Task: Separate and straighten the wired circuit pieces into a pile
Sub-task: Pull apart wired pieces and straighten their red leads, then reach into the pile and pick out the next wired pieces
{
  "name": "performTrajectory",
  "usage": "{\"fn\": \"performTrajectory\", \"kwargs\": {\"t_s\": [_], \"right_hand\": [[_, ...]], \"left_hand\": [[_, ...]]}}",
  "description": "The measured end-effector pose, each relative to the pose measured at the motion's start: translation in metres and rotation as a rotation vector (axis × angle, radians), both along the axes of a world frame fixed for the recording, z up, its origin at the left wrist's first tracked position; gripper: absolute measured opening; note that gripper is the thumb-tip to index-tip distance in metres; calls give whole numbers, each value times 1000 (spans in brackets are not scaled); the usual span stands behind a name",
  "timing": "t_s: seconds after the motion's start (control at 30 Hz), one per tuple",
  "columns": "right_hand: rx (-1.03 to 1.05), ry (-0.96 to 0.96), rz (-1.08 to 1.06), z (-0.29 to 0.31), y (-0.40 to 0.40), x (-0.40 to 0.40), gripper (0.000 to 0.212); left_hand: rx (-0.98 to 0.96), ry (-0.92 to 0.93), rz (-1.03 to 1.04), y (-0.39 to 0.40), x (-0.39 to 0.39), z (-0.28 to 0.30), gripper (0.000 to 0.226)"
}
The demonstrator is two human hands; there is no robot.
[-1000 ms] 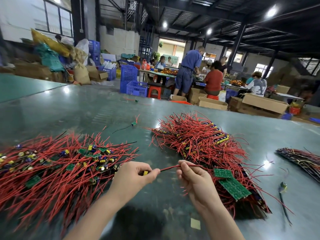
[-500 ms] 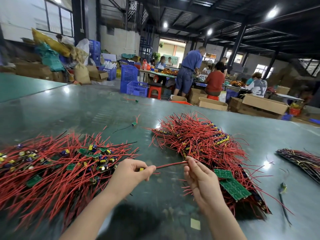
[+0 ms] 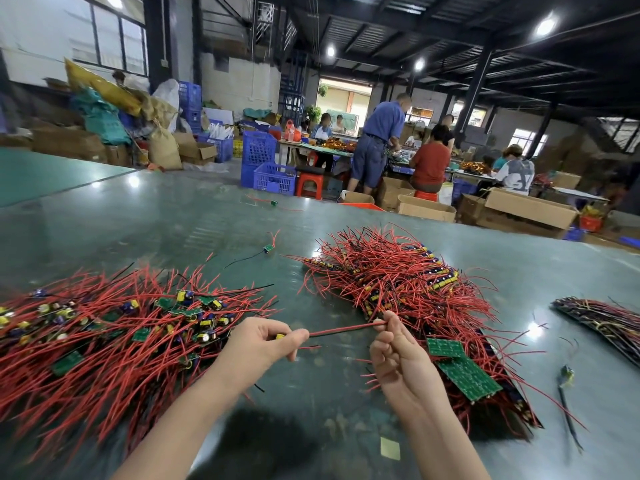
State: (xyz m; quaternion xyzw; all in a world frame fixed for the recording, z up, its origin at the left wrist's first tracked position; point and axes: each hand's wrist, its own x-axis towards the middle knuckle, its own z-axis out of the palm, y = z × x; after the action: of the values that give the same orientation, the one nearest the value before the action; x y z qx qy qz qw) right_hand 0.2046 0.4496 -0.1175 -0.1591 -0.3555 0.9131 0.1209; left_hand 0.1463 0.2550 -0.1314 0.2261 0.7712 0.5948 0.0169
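The left hand [image 3: 258,342] pinches the board end of one wired circuit piece [image 3: 341,329] between curled fingers and thumb, while the right hand [image 3: 398,355] pinches the far end of its red wire at the fingertips, so the wire runs taut between the two hands above the green surface [image 3: 173,230]. A loose tangled heap [image 3: 104,334] of pieces lies to the left, and a more ordered pile [image 3: 408,289] lies to the right, just behind the right hand

Glossy green table [image 3: 138,230]: tangled pile [image 3: 104,334], straightened pile [image 3: 398,282], dark bundle [image 3: 602,317], stray piece [image 3: 267,248].
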Motion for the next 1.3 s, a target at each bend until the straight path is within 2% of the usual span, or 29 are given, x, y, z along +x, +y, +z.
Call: {"fn": "performTrajectory", "kwargs": {"t_s": [0.13, 0.23, 0.33, 0.5, 0.6, 0.67, 0.77, 0.87, 0.93, 1.1, 1.17, 1.23, 1.3], "right_hand": [[83, 55, -18, -1, 4, -1, 13], [243, 72, -48, -2, 8, -2, 27], [309, 46, -111, -5, 8, -3, 19], [366, 5, -151, -10, 3, -1, 19], [368, -20, -162, -11, 3, -1, 19], [362, -31, -173, -11, 4, -1, 19], [364, -40, -181, -11, 4, -1, 19], [375, -38, -184, -11, 2, -1, 19], [411, -36, -180, -12, 0, -1, 20], [640, -63, -152, -15, -5, 0, 23], [781, -71, -135, -14, -5, 0, 24], [987, -67, -153, -10, 0, 2, 23], [1359, -87, -273, -4, 12, 5, 22]], "left_hand": [[-9, -73, -35, 0, 1, 4, 42], [134, -207, -26, -4, -2, 12, 33], [156, -103, 92, -9, -5, 15, 12], [-130, 384, 681, -24, -5, 17, 9], [-281, 589, 871, -38, -11, 18, 15], [-400, 651, 934, -48, -18, 15, 21], [-623, 578, 1006, -55, -26, 6, 32], [-662, 530, 1003, -50, -26, -1, 52], [-645, 654, 944, -33, -18, -2, 49], [-646, 962, 380, 39, 20, -35, 40], [-706, 983, 248, 52, 28, -51, 43], [-696, 946, 233, 55, 28, -59, 39], [-670, 918, 251, 54, 27, -62, 31]]}}
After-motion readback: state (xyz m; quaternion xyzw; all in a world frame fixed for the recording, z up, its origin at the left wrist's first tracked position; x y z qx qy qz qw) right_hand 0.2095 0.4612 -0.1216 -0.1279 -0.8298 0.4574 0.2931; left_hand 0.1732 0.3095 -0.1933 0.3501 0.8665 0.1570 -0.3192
